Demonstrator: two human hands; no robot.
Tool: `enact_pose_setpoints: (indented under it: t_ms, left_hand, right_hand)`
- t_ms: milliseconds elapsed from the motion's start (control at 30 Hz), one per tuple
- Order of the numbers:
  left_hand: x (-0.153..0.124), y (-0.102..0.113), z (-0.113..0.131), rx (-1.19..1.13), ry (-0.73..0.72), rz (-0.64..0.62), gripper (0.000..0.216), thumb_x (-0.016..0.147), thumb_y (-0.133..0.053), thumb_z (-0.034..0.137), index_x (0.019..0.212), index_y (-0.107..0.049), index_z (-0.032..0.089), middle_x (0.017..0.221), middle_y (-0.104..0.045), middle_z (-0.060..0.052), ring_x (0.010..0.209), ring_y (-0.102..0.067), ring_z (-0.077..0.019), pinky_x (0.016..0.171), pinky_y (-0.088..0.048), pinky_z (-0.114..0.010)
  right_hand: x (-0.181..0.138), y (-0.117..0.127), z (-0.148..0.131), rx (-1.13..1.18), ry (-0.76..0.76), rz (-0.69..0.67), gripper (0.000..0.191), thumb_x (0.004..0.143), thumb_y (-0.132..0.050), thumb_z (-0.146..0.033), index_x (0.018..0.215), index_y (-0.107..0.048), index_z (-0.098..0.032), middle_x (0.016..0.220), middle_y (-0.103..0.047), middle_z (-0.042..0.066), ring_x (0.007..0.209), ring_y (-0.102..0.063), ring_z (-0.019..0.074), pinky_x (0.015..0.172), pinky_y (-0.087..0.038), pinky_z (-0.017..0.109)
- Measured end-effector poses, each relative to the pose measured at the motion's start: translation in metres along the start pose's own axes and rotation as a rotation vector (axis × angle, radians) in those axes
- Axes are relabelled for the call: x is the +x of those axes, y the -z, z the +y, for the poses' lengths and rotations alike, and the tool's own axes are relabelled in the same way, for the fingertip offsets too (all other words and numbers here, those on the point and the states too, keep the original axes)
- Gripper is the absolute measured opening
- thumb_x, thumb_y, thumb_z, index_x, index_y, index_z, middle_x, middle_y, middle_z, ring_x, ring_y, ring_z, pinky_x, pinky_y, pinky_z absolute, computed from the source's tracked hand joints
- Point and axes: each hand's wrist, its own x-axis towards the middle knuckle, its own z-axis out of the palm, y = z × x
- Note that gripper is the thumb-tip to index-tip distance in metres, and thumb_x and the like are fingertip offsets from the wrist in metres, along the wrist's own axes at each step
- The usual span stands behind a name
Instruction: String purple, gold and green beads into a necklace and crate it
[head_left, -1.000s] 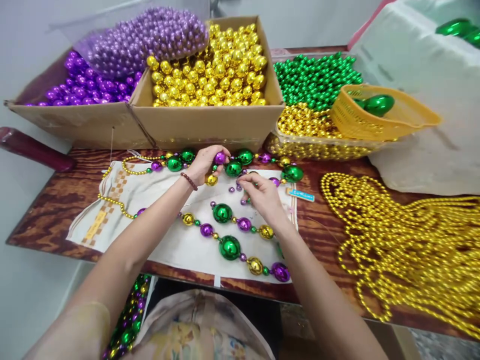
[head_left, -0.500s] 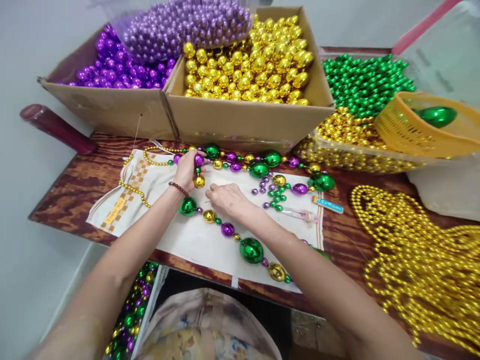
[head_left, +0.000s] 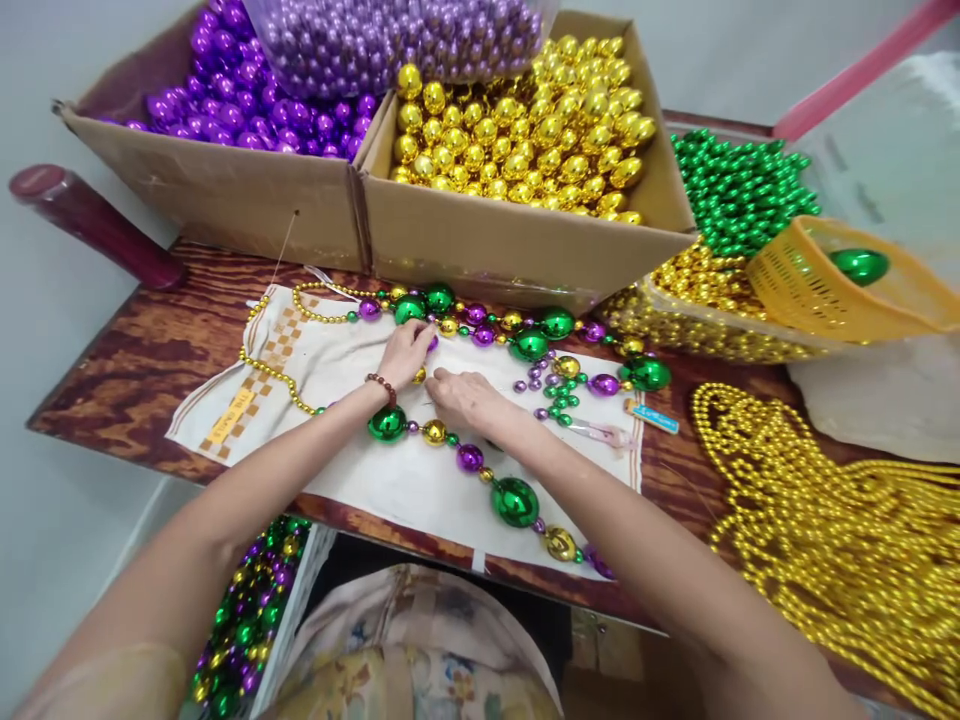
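Observation:
My left hand (head_left: 405, 355), with a dark bead bracelet at its wrist, is closed over a short run of beads. A purple bead (head_left: 433, 343) and a gold bead (head_left: 419, 376) peep out by its fingers. My right hand (head_left: 465, 398) lies close beside it, fingertips pinched; what they hold is too small to make out. Below the hands, a string of large green, gold and purple beads (head_left: 470, 458) crosses the white cloth (head_left: 405, 485). Another mixed bead string (head_left: 476, 315) runs along the cloth's far edge. Loose small green beads (head_left: 559, 402) lie right of my right hand.
Cardboard boxes of purple beads (head_left: 225, 115) and gold beads (head_left: 517, 140) stand at the back. On the right are an orange basket (head_left: 795, 285) and heaped gold bead strands (head_left: 825, 560). A dark red bottle (head_left: 97, 225) leans at left; a blue-labelled tool (head_left: 655, 416) lies by the cloth.
My left hand has shifted right, nearer my right hand, and now covers more of the purple and gold beads. My right hand stays nearly in place. The view has shifted slightly.

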Motion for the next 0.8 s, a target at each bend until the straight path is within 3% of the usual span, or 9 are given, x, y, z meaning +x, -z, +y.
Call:
enact_pose_setpoints:
  t_ms: [167,267,367,500,567,633,700,800]
  left_hand:
    - [0.000,0.015,-0.002,0.160,-0.104,-0.110,0.030,0.093,-0.054,0.032,0.113,-0.063,0.013,0.109,-0.066,-0.013,0.104,-0.061,-0.0236,0.094,-0.047,-0.036]
    - [-0.009,0.029,0.001,0.308,-0.166,-0.090,0.032,0.092,-0.054,0.029,0.118,-0.061,0.011,0.115,-0.062,-0.015,0.108,-0.059,-0.0251,0.099,-0.045,-0.039]
    - [-0.023,0.038,0.004,0.451,-0.213,-0.068,0.030,0.093,-0.051,0.026,0.118,-0.059,0.012,0.114,-0.059,-0.014,0.104,-0.060,-0.0245,0.098,-0.046,-0.039]
    - [-0.039,0.037,0.009,0.615,-0.217,-0.147,0.028,0.094,-0.053,0.033,0.116,-0.059,0.017,0.110,-0.060,-0.011,0.100,-0.061,-0.0252,0.092,-0.047,-0.038]
    - [-0.043,0.034,0.010,0.695,-0.190,-0.196,0.032,0.091,-0.057,0.038,0.117,-0.059,0.018,0.115,-0.058,-0.011,0.102,-0.061,-0.0266,0.089,-0.048,-0.038]
    - [-0.044,0.032,0.010,0.767,-0.154,-0.240,0.035,0.088,-0.061,0.041,0.115,-0.060,0.019,0.118,-0.057,-0.012,0.104,-0.061,-0.0285,0.088,-0.048,-0.038]
    - [-0.044,0.032,0.010,0.809,-0.131,-0.276,0.032,0.088,-0.061,0.042,0.109,-0.061,0.018,0.116,-0.058,-0.013,0.104,-0.061,-0.0294,0.087,-0.047,-0.038]
    - [-0.041,0.034,0.012,0.803,-0.149,-0.282,0.026,0.088,-0.060,0.038,0.102,-0.063,0.017,0.111,-0.062,-0.013,0.102,-0.062,-0.0296,0.088,-0.047,-0.039]
  right_hand:
    - [-0.002,0.004,0.008,0.085,0.005,0.029,0.025,0.090,-0.046,-0.012,0.108,-0.063,-0.016,0.110,-0.070,0.013,0.091,-0.067,0.0248,0.071,-0.044,0.030]
    - [-0.010,0.009,0.013,0.107,0.005,0.067,0.028,0.091,-0.045,-0.012,0.114,-0.060,-0.018,0.113,-0.070,0.010,0.092,-0.066,0.0223,0.071,-0.042,0.028]
    - [-0.023,0.014,0.021,0.211,0.025,0.238,0.026,0.093,-0.043,-0.014,0.113,-0.060,-0.019,0.116,-0.068,0.010,0.094,-0.065,0.0214,0.073,-0.044,0.029]
    - [-0.043,0.009,0.040,0.819,-0.050,0.671,0.009,0.090,-0.049,-0.025,0.092,-0.056,-0.020,0.083,-0.069,0.004,0.074,-0.067,0.0180,0.064,-0.051,0.028]
    - [-0.053,-0.001,0.050,1.148,-0.161,0.783,0.011,0.086,-0.056,-0.031,0.088,-0.053,-0.021,0.075,-0.066,0.001,0.068,-0.068,0.0170,0.056,-0.052,0.026]
    - [-0.065,-0.014,0.058,1.331,-0.242,0.830,0.019,0.081,-0.064,-0.036,0.086,-0.052,-0.022,0.077,-0.067,0.001,0.069,-0.070,0.0175,0.055,-0.055,0.026]
    - [-0.076,-0.027,0.066,1.330,-0.298,0.826,0.024,0.079,-0.065,-0.040,0.089,-0.053,-0.022,0.081,-0.069,0.002,0.072,-0.072,0.0186,0.056,-0.056,0.027]
    - [-0.091,-0.041,0.074,1.082,-0.382,0.730,0.021,0.086,-0.055,-0.042,0.089,-0.055,-0.021,0.079,-0.070,0.003,0.070,-0.072,0.0191,0.053,-0.053,0.026]
